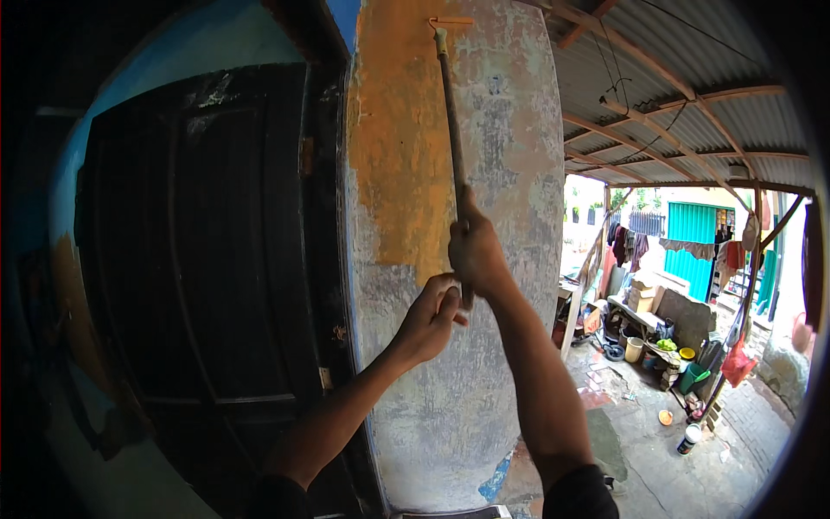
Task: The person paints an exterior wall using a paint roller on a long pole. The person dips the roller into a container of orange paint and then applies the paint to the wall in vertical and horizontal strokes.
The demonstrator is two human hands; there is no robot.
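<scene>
My right hand (476,250) is closed around the lower part of a long pole (452,123). On the pole's top end is a paint roller (454,21), its orange sleeve against the upper part of the wall (454,376). Just below and to the left, my left hand (431,318) is at the pole's bottom end, fingers curled; whether it grips the pole cannot be told. Orange paint (395,130) covers the wall's upper left; the rest shows worn, patchy grey and pinkish surface.
A dark wooden door (214,259) with its frame stands left of the wall. To the right, under a corrugated metal roof (661,71), are hanging clothes (626,246), a cluttered bench (639,311), a green bucket (692,377) and a paint can (690,439) on the concrete floor.
</scene>
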